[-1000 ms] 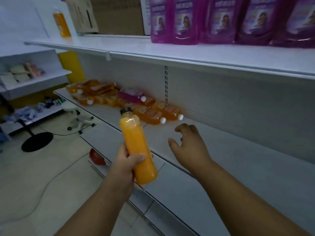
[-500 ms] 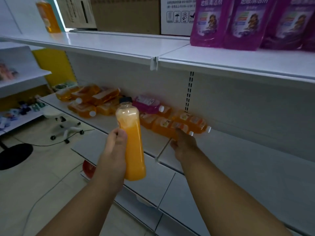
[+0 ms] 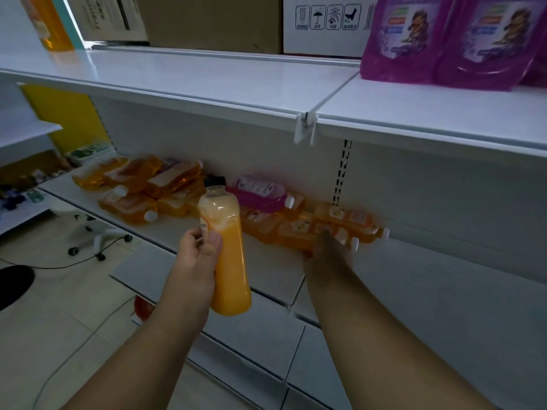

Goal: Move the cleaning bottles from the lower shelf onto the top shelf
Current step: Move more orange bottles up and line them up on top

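At the far left of the white metal top shelf point(image 3: 207, 72) one tall orange bottle point(image 3: 48, 22) stands upright, apparently the only one moved so far; on the white lower shelf point(image 3: 183, 232) a heap of orange plastic cleaning bottles with white caps point(image 3: 139, 187) lies flat, long axes roughly along the shelf, the visible caps pointing right or toward the front edge; most of the job looks undone. The left hand point(image 3: 195, 261) has its fingers and thumb wrapped round the middle of a clear black-capped bottle of orange liquid point(image 3: 225, 247), held in front of the lower shelf, near upright, cap up and tipped slightly left. Behind it a pink bottle point(image 3: 260, 195) lies on orange ones, cap to the right. The right hand point(image 3: 328, 247) reaches onto a row of lying orange bottles point(image 3: 334, 226), caps pointing right; it is blurred, so whether it grips one I cannot tell. Purple refill pouches point(image 3: 444, 39) stand on the top shelf at right.
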Available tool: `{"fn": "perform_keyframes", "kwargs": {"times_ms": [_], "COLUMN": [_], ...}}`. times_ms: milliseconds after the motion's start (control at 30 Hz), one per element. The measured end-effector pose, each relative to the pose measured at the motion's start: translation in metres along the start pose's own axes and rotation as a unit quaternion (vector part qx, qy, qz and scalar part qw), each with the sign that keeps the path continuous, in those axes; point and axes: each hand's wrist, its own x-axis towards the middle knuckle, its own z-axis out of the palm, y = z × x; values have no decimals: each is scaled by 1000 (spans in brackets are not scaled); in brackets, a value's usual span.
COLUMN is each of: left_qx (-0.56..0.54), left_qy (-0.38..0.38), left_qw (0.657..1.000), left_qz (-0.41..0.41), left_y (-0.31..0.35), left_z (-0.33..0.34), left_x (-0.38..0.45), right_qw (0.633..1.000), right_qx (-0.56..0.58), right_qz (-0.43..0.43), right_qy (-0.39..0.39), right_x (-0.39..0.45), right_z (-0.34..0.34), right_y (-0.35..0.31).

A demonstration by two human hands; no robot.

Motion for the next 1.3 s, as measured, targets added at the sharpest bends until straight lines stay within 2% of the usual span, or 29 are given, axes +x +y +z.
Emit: {"fn": "perform_keyframes", "kwargs": {"times_ms": [67,167,267,333,400,467,567,667,800,1000,1300], "left_qx": [-4,-14,0,24,36,27,9,-12,32,63,-6], "left_qy": [-14,-48,-98,-134,-169,-196,-240,-273,-284,-320,-405], "left_qw": [1000,999,995,990,984,980,970,960,946,899,849], "left_qz": [1,-2,18,36,42,38,43,68,151,293,339], "left_y": [-4,-8,-10,-8,-3,1,10,21,38,85,165], "left_z": [-10,-29,-46,-57,-64,-69,-72,-72,-66,-13,147], "left_x": [8,26,37,38,35,30,15,1,-27,-94,-239], "right_qw": [997,982,975,967,956,957,948,924,881,814,728], "right_qx": [-32,-86,28,138,197,168,81,-6,-84,-123,-190], "right_qz": [-61,-159,-218,-212,-208,-221,-295,-374,-465,-567,-652], "right_qy": [47,48,14,-11,-66,-83,-86,-75,-29,25,100], "right_x": [-2,-13,-42,-66,-91,-122,-163,-201,-245,-306,-399], "right_z": [-5,-15,-31,-41,-50,-58,-77,-92,-112,-185,-353], "right_y": [5,13,27,38,48,56,59,51,40,-13,-125]}}
